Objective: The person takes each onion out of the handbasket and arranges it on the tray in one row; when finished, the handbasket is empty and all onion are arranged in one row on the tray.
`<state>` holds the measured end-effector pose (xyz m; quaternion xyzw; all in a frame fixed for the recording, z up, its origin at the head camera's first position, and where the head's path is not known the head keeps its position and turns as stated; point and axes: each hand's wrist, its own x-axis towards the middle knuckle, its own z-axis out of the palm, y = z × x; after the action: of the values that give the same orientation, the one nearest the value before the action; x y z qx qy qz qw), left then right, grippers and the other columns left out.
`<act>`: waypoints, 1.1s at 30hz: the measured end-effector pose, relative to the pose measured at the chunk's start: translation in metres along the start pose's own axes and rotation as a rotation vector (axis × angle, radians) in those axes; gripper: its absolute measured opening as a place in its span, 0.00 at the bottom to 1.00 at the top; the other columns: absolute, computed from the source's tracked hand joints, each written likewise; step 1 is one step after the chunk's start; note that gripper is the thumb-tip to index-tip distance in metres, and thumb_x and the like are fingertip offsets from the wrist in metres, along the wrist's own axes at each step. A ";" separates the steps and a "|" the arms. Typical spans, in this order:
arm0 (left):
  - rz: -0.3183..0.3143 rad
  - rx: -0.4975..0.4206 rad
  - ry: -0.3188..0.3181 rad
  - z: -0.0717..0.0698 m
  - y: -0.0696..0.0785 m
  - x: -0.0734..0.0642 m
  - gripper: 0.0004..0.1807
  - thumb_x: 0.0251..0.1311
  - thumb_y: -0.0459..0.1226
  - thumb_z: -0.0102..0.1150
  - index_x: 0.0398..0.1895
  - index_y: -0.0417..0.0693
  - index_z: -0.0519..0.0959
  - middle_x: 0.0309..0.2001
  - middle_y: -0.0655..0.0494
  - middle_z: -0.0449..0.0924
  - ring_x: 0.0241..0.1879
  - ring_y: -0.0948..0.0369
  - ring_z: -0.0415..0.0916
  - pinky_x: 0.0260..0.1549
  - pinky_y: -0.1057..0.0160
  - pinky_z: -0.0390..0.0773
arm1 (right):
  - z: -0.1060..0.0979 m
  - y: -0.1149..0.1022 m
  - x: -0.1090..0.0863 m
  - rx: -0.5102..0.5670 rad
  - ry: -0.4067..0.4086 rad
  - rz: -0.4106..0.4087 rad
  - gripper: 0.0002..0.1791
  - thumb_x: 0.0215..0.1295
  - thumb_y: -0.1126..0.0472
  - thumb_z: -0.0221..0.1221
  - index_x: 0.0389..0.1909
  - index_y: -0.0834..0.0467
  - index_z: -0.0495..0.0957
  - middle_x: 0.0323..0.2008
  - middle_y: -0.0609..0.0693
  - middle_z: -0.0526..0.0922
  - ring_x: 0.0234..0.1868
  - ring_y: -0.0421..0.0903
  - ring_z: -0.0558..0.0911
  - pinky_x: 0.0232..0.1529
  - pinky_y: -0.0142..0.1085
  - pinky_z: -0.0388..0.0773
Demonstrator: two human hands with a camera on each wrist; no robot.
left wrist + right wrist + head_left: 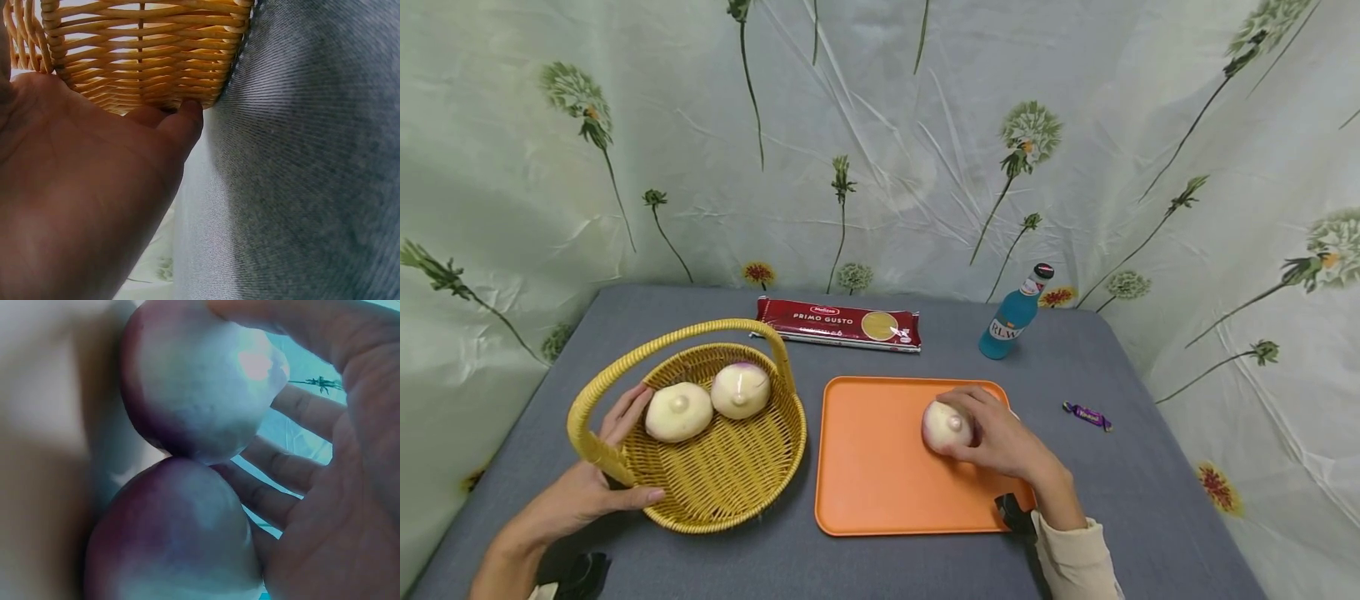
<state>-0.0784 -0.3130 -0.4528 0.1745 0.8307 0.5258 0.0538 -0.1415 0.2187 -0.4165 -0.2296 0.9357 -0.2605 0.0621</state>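
On the left, a yellow wicker basket (722, 492) with an arched handle holds two white-and-purple turnips, a nearer turnip (677, 414) and a farther turnip (741, 390). My left hand (576, 492) grips the basket's left side, thumb at the front rim and fingers spread along the outer wall. Over the orange tray (872, 467), my right hand (1003, 437) holds another turnip (942, 427) between thumb and fingers. In the right wrist view a second turnip (175, 537) sits right beside the held one, under the palm; in the head view my hand mostly hides it.
Behind the tray lies a red pasta packet (838, 325). A blue bottle (1011, 321) stands at the back right, and a small purple-wrapped candy (1087, 415) lies right of the tray. A flower-print curtain (895, 167) hangs behind the grey table (880, 571).
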 end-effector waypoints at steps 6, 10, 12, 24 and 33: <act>-0.001 -0.011 -0.001 0.001 0.001 0.000 0.67 0.50 0.25 0.70 0.82 0.59 0.33 0.80 0.62 0.20 0.73 0.78 0.21 0.66 0.69 0.22 | -0.003 -0.001 0.000 -0.021 -0.020 0.009 0.34 0.56 0.49 0.73 0.64 0.51 0.75 0.62 0.53 0.75 0.59 0.52 0.75 0.56 0.53 0.76; -0.002 0.000 0.005 0.001 0.000 0.000 0.67 0.50 0.25 0.70 0.82 0.59 0.33 0.80 0.62 0.20 0.73 0.77 0.21 0.64 0.75 0.26 | -0.004 -0.001 0.000 -0.034 -0.029 0.007 0.34 0.56 0.49 0.72 0.64 0.52 0.75 0.63 0.53 0.75 0.59 0.52 0.75 0.56 0.54 0.76; 0.003 0.010 0.010 0.001 0.000 0.001 0.67 0.49 0.25 0.71 0.82 0.59 0.33 0.80 0.61 0.21 0.73 0.77 0.22 0.62 0.79 0.28 | -0.004 -0.001 0.000 -0.038 -0.028 0.005 0.34 0.56 0.49 0.73 0.64 0.52 0.76 0.62 0.53 0.75 0.59 0.52 0.75 0.56 0.54 0.76; 0.046 0.021 0.011 0.001 -0.003 0.001 0.68 0.46 0.22 0.71 0.82 0.55 0.34 0.80 0.59 0.22 0.73 0.79 0.24 0.56 0.86 0.35 | -0.004 -0.001 -0.001 -0.033 -0.049 0.037 0.36 0.56 0.46 0.72 0.64 0.53 0.75 0.62 0.53 0.77 0.60 0.53 0.74 0.57 0.55 0.75; 0.044 0.011 0.009 0.001 -0.002 0.001 0.68 0.47 0.22 0.71 0.82 0.55 0.34 0.80 0.61 0.22 0.73 0.77 0.23 0.56 0.86 0.34 | -0.004 0.000 -0.001 -0.039 -0.048 0.024 0.37 0.57 0.43 0.71 0.65 0.54 0.75 0.64 0.53 0.76 0.63 0.54 0.73 0.60 0.55 0.74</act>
<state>-0.0799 -0.3128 -0.4553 0.1904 0.8299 0.5231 0.0375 -0.1411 0.2209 -0.4131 -0.2255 0.9416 -0.2360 0.0830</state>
